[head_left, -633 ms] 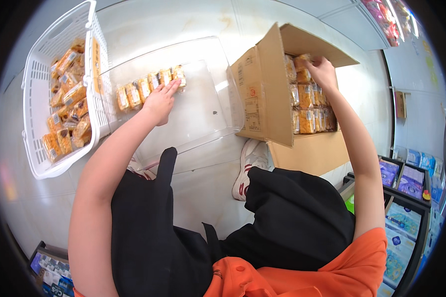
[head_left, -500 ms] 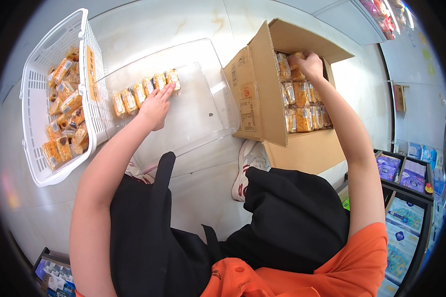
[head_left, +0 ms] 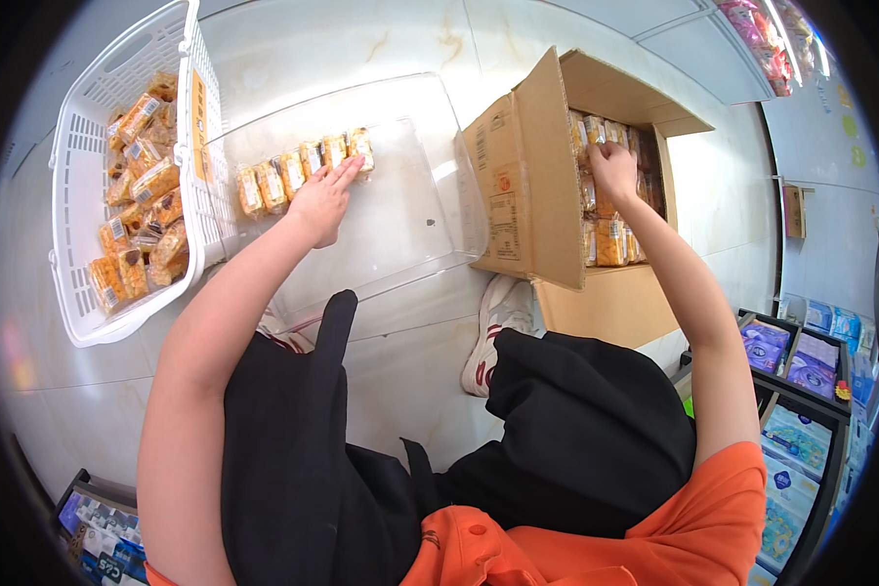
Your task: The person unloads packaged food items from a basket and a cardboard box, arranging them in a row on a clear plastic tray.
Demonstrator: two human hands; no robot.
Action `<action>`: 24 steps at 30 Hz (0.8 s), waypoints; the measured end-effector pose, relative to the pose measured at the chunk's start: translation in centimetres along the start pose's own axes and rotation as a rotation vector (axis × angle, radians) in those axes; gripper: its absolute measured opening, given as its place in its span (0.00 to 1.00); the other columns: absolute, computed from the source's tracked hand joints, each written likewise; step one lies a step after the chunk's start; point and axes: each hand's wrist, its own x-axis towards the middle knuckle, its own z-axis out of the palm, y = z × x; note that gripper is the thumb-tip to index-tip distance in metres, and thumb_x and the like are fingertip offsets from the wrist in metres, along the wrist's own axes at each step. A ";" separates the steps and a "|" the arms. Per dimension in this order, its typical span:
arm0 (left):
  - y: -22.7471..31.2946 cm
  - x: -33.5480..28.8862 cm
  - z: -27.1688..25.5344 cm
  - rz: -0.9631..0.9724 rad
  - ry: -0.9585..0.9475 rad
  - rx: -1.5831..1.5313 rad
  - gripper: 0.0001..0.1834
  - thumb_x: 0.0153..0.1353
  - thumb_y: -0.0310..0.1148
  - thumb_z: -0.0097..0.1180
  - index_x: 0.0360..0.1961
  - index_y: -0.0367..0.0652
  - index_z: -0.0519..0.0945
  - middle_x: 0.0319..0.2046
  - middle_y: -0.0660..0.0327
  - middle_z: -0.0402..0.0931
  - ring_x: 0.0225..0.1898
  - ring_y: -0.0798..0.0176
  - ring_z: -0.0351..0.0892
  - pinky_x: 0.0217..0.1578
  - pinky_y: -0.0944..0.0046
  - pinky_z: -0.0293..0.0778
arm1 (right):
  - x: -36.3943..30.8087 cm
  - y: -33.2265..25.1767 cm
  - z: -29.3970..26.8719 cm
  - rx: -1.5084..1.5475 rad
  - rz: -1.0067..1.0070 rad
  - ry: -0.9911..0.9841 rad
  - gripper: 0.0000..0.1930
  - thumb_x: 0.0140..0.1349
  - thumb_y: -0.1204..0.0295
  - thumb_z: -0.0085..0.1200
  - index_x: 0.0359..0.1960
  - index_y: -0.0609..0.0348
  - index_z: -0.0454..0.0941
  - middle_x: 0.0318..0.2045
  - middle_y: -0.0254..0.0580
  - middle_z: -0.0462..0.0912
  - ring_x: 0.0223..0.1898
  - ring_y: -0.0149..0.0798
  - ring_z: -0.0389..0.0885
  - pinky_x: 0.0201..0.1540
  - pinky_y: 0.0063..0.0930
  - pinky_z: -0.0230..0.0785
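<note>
We have six packs (head_left: 291,173) lined up on the tray (head_left: 396,220), our left hand (head_left: 320,203) on them with fingers outstretched, and many more left in the box (head_left: 506,186), where our right hand (head_left: 612,172) has its fingers bunched, though whether round one we cannot tell.

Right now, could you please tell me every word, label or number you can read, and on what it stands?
Dark blue package, lower left: large white letters, left uncopied.
Brown cardboard carton: dark and reddish print, too small to read.
White plastic basket, orange label: dark characters, blurred.
Clear-wrapped golden snack packs: pale labels, too small to read.
Blue packages, right: dark emblem, too small.
</note>
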 end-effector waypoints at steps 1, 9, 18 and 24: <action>-0.1 0.2 0.1 0.009 0.019 -0.012 0.21 0.50 0.33 0.52 0.46 0.33 0.75 0.69 0.52 0.33 0.70 0.61 0.35 0.65 0.59 0.46 | 0.5 0.1 0.1 -0.084 -0.046 0.003 0.23 0.50 0.52 0.54 0.27 0.65 0.77 0.32 0.54 0.80 0.35 0.52 0.77 0.44 0.39 0.67; -0.4 -0.3 0.5 0.017 0.049 -0.041 0.19 0.48 0.31 0.52 0.41 0.32 0.77 0.69 0.51 0.35 0.70 0.60 0.36 0.65 0.58 0.47 | 1.1 -3.2 -1.8 -0.097 0.001 -0.207 0.44 0.46 0.47 0.56 0.56 0.70 0.58 0.52 0.58 0.72 0.53 0.51 0.73 0.55 0.35 0.63; 0.0 0.0 0.2 0.008 0.010 -0.005 0.29 0.50 0.35 0.55 0.56 0.44 0.67 0.69 0.52 0.35 0.70 0.60 0.38 0.64 0.55 0.50 | 2.2 -2.0 -0.6 -0.043 -0.140 -0.114 0.50 0.41 0.48 0.60 0.59 0.72 0.53 0.53 0.62 0.70 0.53 0.54 0.72 0.54 0.35 0.64; -0.1 0.0 0.7 0.002 0.048 -0.079 0.28 0.47 0.31 0.54 0.53 0.40 0.70 0.69 0.51 0.34 0.70 0.60 0.37 0.64 0.55 0.50 | 0.6 -5.1 -4.3 -0.241 -0.051 -0.189 0.45 0.40 0.45 0.61 0.51 0.72 0.63 0.44 0.62 0.77 0.47 0.52 0.77 0.50 0.36 0.68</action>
